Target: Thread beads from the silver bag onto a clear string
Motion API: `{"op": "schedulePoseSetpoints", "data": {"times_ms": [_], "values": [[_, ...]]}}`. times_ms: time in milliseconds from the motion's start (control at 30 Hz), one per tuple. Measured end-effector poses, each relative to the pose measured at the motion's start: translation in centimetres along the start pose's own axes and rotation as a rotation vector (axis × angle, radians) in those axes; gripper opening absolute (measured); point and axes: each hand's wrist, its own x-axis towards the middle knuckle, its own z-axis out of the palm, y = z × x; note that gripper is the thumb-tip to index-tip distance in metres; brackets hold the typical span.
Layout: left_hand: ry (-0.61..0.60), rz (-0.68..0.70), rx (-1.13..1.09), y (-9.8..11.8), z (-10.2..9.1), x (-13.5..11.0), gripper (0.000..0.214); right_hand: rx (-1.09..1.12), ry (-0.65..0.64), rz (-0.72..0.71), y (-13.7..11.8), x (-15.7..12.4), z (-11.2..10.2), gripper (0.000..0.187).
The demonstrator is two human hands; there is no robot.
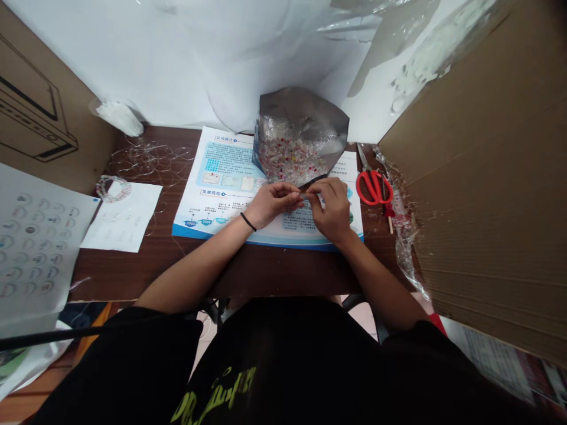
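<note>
My left hand (271, 202) and my right hand (330, 206) meet over a blue and white printed sheet (212, 195) on the brown table (283, 271). Both hands have their fingers pinched together, fingertips almost touching, around something very small that I cannot make out. A black band circles my left wrist. Just behind the hands stands an open silver foil bag (300, 133) full of tiny pink and white beads (287, 159).
Red-handled scissors (374, 186) lie right of the sheet. Tangled clear thread (148, 159), a coiled bead strand (113, 188) and white paper (121, 218) lie to the left. Cardboard (487, 177) walls the right side, a cardboard box (35, 100) the left. White plastic hangs behind.
</note>
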Motion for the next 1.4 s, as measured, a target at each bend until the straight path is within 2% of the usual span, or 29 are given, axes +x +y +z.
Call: {"op": "schedulePoseSetpoints", "data": {"times_ms": [267, 800, 1100, 1400], "values": [[-0.037, -0.034, -0.176, 0.12, 0.07, 0.03, 0.032, -0.014, 0.025, -0.049, 0.2, 0.04, 0.33, 0.017], [-0.022, -0.039, -0.152, 0.1, 0.08, 0.02, 0.03, -0.028, 0.056, -0.062, 0.34, 0.09, 0.17, 0.015], [-0.016, -0.019, -0.175, 0.02, 0.18, -0.01, 0.024, -0.044, 0.036, -0.084, 0.32, 0.12, 0.2, 0.016], [-0.033, -0.007, -0.148, -0.14, 0.04, 0.06, 0.029, -0.061, 0.01, -0.066, 0.27, 0.08, 0.2, 0.018]]}}
